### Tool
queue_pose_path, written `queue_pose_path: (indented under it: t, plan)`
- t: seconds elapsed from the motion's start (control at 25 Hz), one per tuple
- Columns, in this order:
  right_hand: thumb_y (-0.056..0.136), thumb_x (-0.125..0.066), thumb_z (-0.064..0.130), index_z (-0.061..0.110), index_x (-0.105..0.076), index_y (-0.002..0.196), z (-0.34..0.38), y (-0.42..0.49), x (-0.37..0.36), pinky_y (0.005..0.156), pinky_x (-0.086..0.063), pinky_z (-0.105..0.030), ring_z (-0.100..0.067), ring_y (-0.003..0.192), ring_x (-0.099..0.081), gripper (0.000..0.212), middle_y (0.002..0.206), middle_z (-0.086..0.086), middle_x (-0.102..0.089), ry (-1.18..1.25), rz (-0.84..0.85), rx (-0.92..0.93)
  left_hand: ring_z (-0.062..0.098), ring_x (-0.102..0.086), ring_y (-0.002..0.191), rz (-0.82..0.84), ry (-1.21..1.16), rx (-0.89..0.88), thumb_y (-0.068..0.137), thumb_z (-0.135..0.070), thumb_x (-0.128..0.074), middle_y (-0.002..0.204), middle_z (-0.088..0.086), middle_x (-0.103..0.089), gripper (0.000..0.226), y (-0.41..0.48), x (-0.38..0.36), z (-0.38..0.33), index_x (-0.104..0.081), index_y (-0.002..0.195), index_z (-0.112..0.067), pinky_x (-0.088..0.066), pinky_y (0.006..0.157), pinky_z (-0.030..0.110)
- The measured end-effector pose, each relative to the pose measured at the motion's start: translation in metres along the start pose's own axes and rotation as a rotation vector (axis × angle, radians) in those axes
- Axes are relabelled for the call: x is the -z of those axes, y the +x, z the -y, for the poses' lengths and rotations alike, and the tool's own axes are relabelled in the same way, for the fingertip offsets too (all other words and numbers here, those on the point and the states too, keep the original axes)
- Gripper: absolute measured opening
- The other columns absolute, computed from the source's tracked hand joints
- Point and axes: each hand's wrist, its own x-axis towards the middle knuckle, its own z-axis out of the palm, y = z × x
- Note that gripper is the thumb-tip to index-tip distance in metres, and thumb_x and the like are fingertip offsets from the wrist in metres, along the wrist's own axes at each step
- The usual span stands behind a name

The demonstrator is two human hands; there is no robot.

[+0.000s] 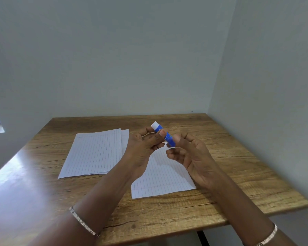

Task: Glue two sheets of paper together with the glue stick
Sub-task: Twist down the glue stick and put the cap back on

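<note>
While both hands hold the glue stick (164, 135) up at the centre of the frame, above the worktop (238, 167), we judge the step in hand to be uncapping it before any glue goes on.

To do this well, we keep the blue barrel fixed in one hand and draw the white end (155, 124) straight off along the stick's axis. A bent pull could jam it or smear glue on the fingers. We cannot tell whether the white end is the cap or the twist base.

The left hand (144, 144) is curled round the upper part of the stick. Its thumb lies on the barrel just below the white end, and its fingers wrap behind. The right hand (190, 157) pinches the lower end between thumb and curled fingers, palm turned towards us. The stick tilts, with its white end to the upper left. Both forearms rise from the bottom edge of the frame, each with a bracelet (84, 222) at the wrist.

One lined sheet (160, 180) lies flat directly below the hands. A stack of lined sheets (94, 153) lies beside it, left of centre.
</note>
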Motion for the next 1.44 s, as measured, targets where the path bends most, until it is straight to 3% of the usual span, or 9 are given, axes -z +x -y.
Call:
queue_pose_path:
  t: [0.16, 0.28, 0.36, 0.48, 0.6, 0.88, 1.12, 1.32, 1.44]
  plan:
    - [0.086, -0.075, 0.034, 0.012, -0.079, 0.091, -0.0002, 0.0012, 0.0008, 0.061, -0.061, -0.025, -0.019, 0.068, -0.074, 0.023, 0.084, -0.019, -0.076, 0.043, -0.032, -0.094, 0.016, -0.073, 0.089, -0.006, -0.005, -0.013, 0.058, -0.039, -0.085, 0.094, 0.007, -0.078, 0.049, -0.0002, 0.0023, -0.0010, -0.071, 0.099, -0.016, -0.057, 0.076, 0.022]
    - [0.077, -0.086, 0.020, 0.012, -0.077, 0.084, -0.0009, 0.0013, 0.0024, 0.073, -0.061, -0.025, -0.018, 0.075, -0.073, 0.014, 0.089, -0.015, -0.075, 0.086, -0.021, -0.007, 0.018, -0.074, 0.091, 0.001, -0.006, -0.023, 0.058, -0.040, -0.086, 0.095, 0.007, -0.078, 0.050, -0.0001, 0.0016, -0.0016, -0.072, 0.099, -0.016, -0.058, 0.078, 0.023]
    - [0.065, -0.094, 0.015, 0.015, -0.074, 0.084, -0.0009, 0.0020, 0.0047, 0.081, -0.059, -0.028, -0.018, 0.083, -0.073, 0.027, 0.092, -0.010, -0.076, 0.068, -0.006, 0.035, 0.017, -0.074, 0.090, 0.007, 0.009, -0.023, 0.058, -0.039, -0.086, 0.095, 0.007, -0.078, 0.052, -0.0006, 0.0001, -0.0012, -0.070, 0.101, -0.015, -0.058, 0.078, 0.023]
    - [0.065, -0.096, 0.027, 0.016, -0.077, 0.095, -0.0019, 0.0026, 0.0039, 0.082, -0.060, -0.030, -0.021, 0.089, -0.074, 0.037, 0.099, -0.009, -0.078, 0.084, 0.011, -0.027, 0.015, -0.074, 0.089, 0.001, 0.021, -0.018, 0.058, -0.040, -0.085, 0.095, 0.007, -0.078, 0.055, -0.0012, -0.0005, -0.0007, -0.068, 0.103, -0.013, -0.057, 0.077, 0.022]
    - [0.081, -0.080, 0.040, 0.010, -0.077, 0.101, 0.0003, 0.0020, 0.0019, 0.066, -0.062, -0.027, -0.022, 0.075, -0.076, 0.036, 0.088, -0.016, -0.076, 0.104, -0.022, -0.150, 0.015, -0.073, 0.089, 0.008, 0.015, -0.021, 0.058, -0.040, -0.085, 0.095, 0.007, -0.078, 0.054, -0.0009, -0.0003, -0.0012, -0.068, 0.101, -0.013, -0.057, 0.077, 0.022]
    - [0.071, -0.085, 0.003, 0.014, -0.072, 0.081, 0.0011, 0.0009, 0.0051, 0.081, -0.060, -0.026, -0.018, 0.084, -0.073, 0.020, 0.094, -0.011, -0.073, 0.137, 0.000, -0.061, 0.022, -0.074, 0.097, 0.003, 0.028, -0.003, 0.059, -0.035, -0.086, 0.099, 0.010, -0.078, 0.058, 0.0002, -0.0001, 0.0013, -0.066, 0.107, -0.010, -0.059, 0.079, 0.025]
    - [0.088, -0.075, 0.030, 0.002, -0.072, 0.101, 0.0017, 0.0027, 0.0056, 0.060, -0.062, -0.025, -0.022, 0.071, -0.076, 0.031, 0.086, -0.021, -0.076, 0.155, -0.081, -0.248, 0.016, -0.075, 0.092, -0.009, 0.065, -0.013, 0.057, -0.040, -0.086, 0.096, 0.007, -0.078, 0.051, 0.0000, 0.0018, 0.0018, -0.070, 0.099, -0.016, -0.057, 0.076, 0.023]
    - [0.070, -0.082, -0.001, 0.008, -0.072, 0.081, 0.0004, 0.0022, 0.0083, 0.079, -0.061, -0.026, -0.021, 0.087, -0.075, 0.017, 0.095, -0.014, -0.075, 0.139, -0.047, -0.103, 0.013, -0.074, 0.092, -0.034, 0.141, -0.008, 0.056, -0.045, -0.084, 0.097, 0.002, -0.079, 0.055, -0.0013, 0.0003, 0.0019, -0.069, 0.102, -0.018, -0.052, 0.082, 0.028]
    - [0.071, -0.085, 0.003, 0.009, -0.074, 0.085, 0.0010, 0.0019, 0.0089, 0.080, -0.062, -0.030, -0.024, 0.088, -0.075, 0.019, 0.098, -0.016, -0.075, 0.146, -0.033, -0.139, 0.010, -0.074, 0.089, -0.049, 0.160, 0.001, 0.055, -0.046, -0.082, 0.095, -0.001, -0.079, 0.055, -0.0014, -0.0022, 0.0034, -0.069, 0.101, -0.019, -0.050, 0.081, 0.028]
